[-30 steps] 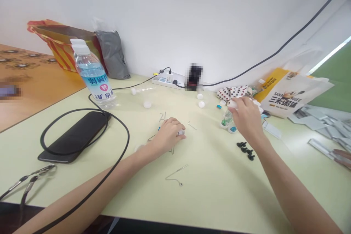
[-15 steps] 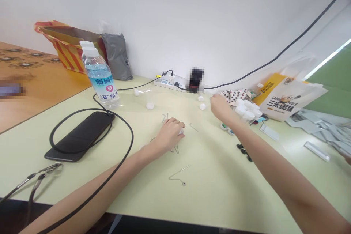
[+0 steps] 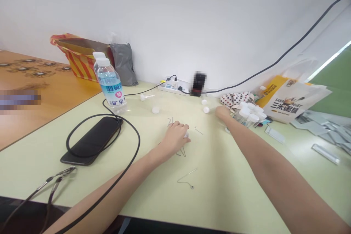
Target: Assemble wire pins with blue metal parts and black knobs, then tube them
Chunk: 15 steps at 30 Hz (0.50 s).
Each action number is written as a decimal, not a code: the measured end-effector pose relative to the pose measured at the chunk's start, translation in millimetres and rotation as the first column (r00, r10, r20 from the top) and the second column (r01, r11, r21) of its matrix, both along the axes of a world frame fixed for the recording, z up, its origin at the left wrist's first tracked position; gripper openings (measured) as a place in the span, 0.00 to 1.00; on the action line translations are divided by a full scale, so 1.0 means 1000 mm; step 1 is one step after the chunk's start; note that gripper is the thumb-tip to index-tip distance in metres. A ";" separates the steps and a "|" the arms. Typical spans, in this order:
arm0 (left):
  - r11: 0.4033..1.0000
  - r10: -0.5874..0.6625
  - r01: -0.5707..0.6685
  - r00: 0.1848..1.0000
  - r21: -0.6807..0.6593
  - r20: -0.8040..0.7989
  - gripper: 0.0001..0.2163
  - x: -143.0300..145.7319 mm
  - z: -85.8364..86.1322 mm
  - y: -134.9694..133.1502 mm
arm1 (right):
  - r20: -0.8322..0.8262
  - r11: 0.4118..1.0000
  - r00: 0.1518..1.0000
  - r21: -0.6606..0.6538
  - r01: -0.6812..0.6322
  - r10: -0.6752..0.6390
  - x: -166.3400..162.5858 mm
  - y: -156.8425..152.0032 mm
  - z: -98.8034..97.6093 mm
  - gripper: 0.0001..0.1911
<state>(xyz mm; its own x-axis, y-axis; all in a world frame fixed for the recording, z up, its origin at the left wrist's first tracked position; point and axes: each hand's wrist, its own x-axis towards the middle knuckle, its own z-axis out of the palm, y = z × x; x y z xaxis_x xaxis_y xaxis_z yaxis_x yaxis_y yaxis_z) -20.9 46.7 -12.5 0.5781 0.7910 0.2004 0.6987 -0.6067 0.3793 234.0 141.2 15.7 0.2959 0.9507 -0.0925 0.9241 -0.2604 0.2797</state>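
My left hand (image 3: pixel 177 136) rests knuckles-up on the pale green table (image 3: pixel 225 175), fingers curled over a small white piece I cannot make out, with thin metal wires (image 3: pixel 182 151) lying around it. My right hand (image 3: pixel 222 112) reaches far across the table beside two small white caps (image 3: pixel 206 109); its fingers are too small and turned away to read. Just right of it stands a cluster of clear tubes with white caps (image 3: pixel 250 112). A bent wire with a small end piece (image 3: pixel 186 179) lies nearer to me.
A water bottle (image 3: pixel 112 85), a black phone (image 3: pixel 92 140) looped by a black cable, a lanyard (image 3: pixel 52 184), a power strip (image 3: pixel 174 86), striped and grey bags by the wall. At the right lie a patterned pouch (image 3: pixel 235 98), a yellow printed bag (image 3: pixel 290 100) and flat packets (image 3: pixel 325 153).
My right hand left the cluster of small parts at the right and reached leftward and farther back, toward the white caps. The left hand stayed put. The view shifted a little.
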 end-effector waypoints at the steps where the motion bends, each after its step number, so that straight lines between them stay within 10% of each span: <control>1: 1.000 -0.001 0.001 1.000 0.000 -0.003 0.12 0.000 0.000 -0.001 | -0.005 1.000 1.000 0.007 0.004 -0.004 -0.003 0.000 -0.002 0.16; 9: 0.999 0.025 -0.027 0.997 0.026 0.072 0.13 0.000 0.012 0.001 | -0.184 0.958 0.947 0.173 -0.231 0.262 -0.025 -0.052 -0.007 0.12; 15: 0.945 -0.158 -0.024 0.838 0.325 0.523 0.08 -0.015 0.066 -0.049 | -0.450 0.798 0.659 0.340 -0.497 0.602 -0.042 -0.133 -0.024 0.12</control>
<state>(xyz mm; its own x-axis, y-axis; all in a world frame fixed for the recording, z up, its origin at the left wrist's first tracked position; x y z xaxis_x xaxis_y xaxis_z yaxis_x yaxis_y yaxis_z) -36.2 -2.3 53.3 0.3556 0.5989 0.7176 0.3930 -0.7924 0.4666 192.3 8.4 -8.6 -0.3299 0.9372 0.1136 0.8965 0.3487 -0.2732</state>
